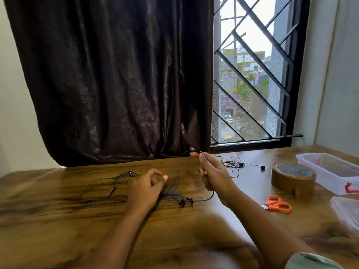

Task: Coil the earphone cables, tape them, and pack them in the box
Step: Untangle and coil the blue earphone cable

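Mid-left, a black earphone (108, 183) lies loose on the table (58, 220), awaiting its turn; the left hand (147, 188) curls its fingers on gathered loops of the purple cable (174, 191) to anchor them, the right hand (213, 175) pinches its raised end to feed slack; tape (293, 177), scissors (277, 203) and open box (330, 169) sit ready at right

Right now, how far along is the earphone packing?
Done: nothing, no cable is coiled or taped. In hand: left hand and right hand hold the blue cable, loose between them. Left: coil it, then the grey cable and black cable; tape roll, scissors and box sit unused.
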Available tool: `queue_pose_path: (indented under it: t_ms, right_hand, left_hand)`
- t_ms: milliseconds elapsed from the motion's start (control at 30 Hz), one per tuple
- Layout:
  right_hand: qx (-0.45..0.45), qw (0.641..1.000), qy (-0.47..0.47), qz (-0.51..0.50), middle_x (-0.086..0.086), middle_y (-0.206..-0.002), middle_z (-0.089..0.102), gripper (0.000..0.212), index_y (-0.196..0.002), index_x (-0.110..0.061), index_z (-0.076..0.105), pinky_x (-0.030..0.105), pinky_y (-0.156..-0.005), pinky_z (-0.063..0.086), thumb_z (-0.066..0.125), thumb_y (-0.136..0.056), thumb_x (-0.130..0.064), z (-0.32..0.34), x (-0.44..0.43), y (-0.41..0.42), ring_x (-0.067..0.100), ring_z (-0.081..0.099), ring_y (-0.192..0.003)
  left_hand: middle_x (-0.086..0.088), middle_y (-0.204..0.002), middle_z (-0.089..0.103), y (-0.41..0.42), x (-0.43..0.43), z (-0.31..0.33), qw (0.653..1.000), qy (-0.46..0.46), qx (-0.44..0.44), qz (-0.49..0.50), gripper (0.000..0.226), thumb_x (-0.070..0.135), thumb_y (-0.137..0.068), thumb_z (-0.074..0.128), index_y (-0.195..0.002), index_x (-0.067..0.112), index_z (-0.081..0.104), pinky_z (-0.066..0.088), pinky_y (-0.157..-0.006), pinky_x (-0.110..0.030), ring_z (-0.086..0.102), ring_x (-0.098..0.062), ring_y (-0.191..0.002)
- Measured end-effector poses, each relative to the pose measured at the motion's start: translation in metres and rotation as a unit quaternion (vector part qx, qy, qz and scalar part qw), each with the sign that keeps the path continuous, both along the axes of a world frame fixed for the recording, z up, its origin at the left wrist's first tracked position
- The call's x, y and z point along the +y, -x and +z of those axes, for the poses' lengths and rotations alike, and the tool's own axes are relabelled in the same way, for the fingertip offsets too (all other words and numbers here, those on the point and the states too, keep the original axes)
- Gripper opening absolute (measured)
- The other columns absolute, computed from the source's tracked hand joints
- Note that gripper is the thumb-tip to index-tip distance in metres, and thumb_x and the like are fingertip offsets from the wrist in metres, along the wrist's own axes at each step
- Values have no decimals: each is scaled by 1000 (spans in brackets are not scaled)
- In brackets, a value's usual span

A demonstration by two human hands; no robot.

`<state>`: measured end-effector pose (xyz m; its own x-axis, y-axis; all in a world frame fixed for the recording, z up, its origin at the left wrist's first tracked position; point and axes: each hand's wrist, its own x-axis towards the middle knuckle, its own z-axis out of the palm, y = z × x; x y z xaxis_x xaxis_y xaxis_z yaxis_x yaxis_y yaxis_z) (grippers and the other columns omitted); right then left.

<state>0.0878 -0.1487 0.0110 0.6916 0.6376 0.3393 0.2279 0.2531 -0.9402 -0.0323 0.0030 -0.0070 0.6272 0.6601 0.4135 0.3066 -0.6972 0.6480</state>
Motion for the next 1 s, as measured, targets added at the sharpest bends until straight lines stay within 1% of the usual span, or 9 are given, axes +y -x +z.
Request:
queue_pose_path:
  t_ms: [100, 167, 233, 367, 467, 567, 667, 833, 1000]
  right_hand:
    - [-48, 997, 2, 61, -9, -55, 36, 31, -108, -28, 69, 15, -38, 22, 40, -99, -37, 6, 0, 12, 2, 28, -42]
    - [-72, 990, 31, 113, -12, -52, 35, 37, -96, -26, 72, 17, -39, 20, 38, -98, -41, 10, -1, 19, 5, 27, -42]
    - [-58, 980, 70, 179, -10, -51, 33, 47, -83, -20, 72, 18, -39, 18, 36, -97, -47, 12, -1, 24, 6, 24, -43]
    - [-42, 957, 123, 258, -6, -49, 30, 51, -65, -17, 65, 16, -39, 20, 37, -96, -45, 14, -2, 26, 7, 23, -41]
    - [-48, 942, 160, 292, -6, -45, 30, 52, -60, -13, 61, 15, -38, 19, 37, -101, -35, 14, -3, 26, 7, 22, -40]
    - [-54, 925, 200, 319, -7, -42, 32, 50, -59, -11, 59, 15, -38, 19, 39, -101, -30, 12, -1, 30, 6, 22, -38]
    - [-72, 909, 234, 337, -8, -42, 32, 48, -63, -11, 61, 16, -39, 20, 40, -101, -33, 11, 0, 31, 6, 23, -38]
    - [-106, 941, 233, 222, -6, -46, 33, 46, -64, -13, 63, 16, -38, 22, 45, -98, -38, 10, -5, 17, 7, 26, -39]
    - [-185, 961, 191, -78, -12, -50, 50, 40, -64, -18, 67, 18, -52, 31, 51, -95, -39, 6, -15, -14, 0, 42, -49]
  left_hand:
    - [11, -111, 56, -1, 6, 1, 994, -79, -77, 7, 44, 47, -82, 64, -122, 33, 53, 49, -81, -32, 53, -12, -103]
    - [15, -130, 42, -2, 2, 4, 988, -38, -137, -62, 54, 40, -82, 66, -132, 38, 44, 38, -97, -32, 37, -8, -123]
    - [19, -135, 36, -3, -7, 7, 981, -11, -148, -127, 52, 33, -86, 64, -132, 43, 42, 31, -102, -30, 29, -2, -128]
    - [17, -112, 60, -6, -19, 9, 957, 22, -179, -228, 32, 9, -90, 57, -105, 38, 62, 46, -89, -24, 54, 6, -107]
    - [5, -103, 65, -7, -25, 6, 949, 84, -175, -249, 43, -1, -89, 55, -117, 31, 58, 57, -77, -30, 63, -7, -97]
    - [-4, -93, 69, -7, -26, 5, 934, 146, -190, -267, 53, -2, -90, 53, -130, 32, 49, 56, -77, -30, 67, -15, -90]
    - [0, -95, 70, -6, -29, 11, 927, 164, -231, -245, 28, -2, -92, 50, -109, 15, 64, 52, -78, -26, 65, -9, -89]
    - [1, -88, 68, -7, -22, 11, 933, 176, -294, -108, 16, 12, -92, 55, -90, 22, 67, 46, -60, -12, 59, -5, -73]
    - [2, -98, 49, -8, -7, 13, 959, 66, -271, 53, 18, 19, -93, 56, -103, 11, 69, 46, -75, -24, 51, -8, -83]
